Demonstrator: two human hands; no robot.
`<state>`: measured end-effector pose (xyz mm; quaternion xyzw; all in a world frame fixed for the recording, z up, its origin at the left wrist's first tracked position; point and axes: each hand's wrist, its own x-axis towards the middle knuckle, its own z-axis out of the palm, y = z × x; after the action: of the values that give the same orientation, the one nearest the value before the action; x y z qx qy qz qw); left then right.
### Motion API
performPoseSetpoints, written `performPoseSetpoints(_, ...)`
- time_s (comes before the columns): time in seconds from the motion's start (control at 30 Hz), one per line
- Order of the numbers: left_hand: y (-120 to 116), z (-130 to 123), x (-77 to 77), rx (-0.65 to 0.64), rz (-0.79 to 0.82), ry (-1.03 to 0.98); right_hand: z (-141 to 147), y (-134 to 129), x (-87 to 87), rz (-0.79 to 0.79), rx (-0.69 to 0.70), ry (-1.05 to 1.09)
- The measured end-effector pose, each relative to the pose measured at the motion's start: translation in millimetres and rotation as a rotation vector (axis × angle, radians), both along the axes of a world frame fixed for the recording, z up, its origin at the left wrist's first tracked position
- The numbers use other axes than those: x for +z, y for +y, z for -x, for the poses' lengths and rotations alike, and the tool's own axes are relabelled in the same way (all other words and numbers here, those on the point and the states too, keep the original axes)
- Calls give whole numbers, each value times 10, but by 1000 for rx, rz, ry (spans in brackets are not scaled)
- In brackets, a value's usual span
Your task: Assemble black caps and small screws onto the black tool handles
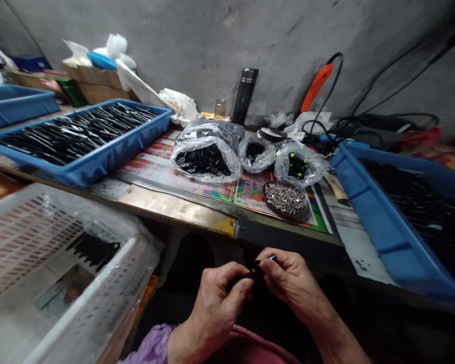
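Observation:
Between my two hands, just in front of the bench edge, is a small dark part [255, 272], mostly covered by fingers, so its kind does not show. My left hand [222, 293] pinches its near end between thumb and forefinger. My right hand [286, 273] grips the other end, where a shiny tip pokes out by the forefinger. Beyond them on the bench sits a round dish [284, 198] of small metal screws. Behind it stand plastic bags of black discs [205, 159], small black pieces [255, 151] and black pieces with yellow-green bits [298, 166].
A blue tray [94, 164] of long black parts stands at left, another blue tray [387, 217] of dark parts at right. A white basket [129, 263] with black parts is at lower left. An orange-handled corded tool [316, 87] leans against the wall near a black cylinder [244, 96].

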<state>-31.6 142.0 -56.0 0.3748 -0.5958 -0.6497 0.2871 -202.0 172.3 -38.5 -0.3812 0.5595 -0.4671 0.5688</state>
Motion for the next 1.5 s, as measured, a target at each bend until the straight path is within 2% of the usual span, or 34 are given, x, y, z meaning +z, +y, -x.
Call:
performPoseSetpoints(0.2,-22,-24,65,13,234,-93,14,32,-16,64,105,178)
performPoseSetpoints(0.27,-34,-29,71,7,247,-104,17,41,-10,81,119,231)
performPoseSetpoints(0.5,-27,-4,71,-35,0,8,9,64,39,130,20,230)
performPoseSetpoints(0.7,-6,-3,61,-72,-234,127,27,59,42,128,89,223)
performPoseSetpoints(0.87,3,5,12,-65,-308,165,39,45,20,125,131,293)
performPoseSetpoints(1.17,14,36,-4,-20,-436,187,-45,51,-59,157,110,376)
performPoseSetpoints(1.37,-3,66,1,2,-494,164,-74,90,-137,118,39,351)
performPoseSetpoints(1.5,-44,88,14,-14,-501,179,-96,81,-73,135,5,419)
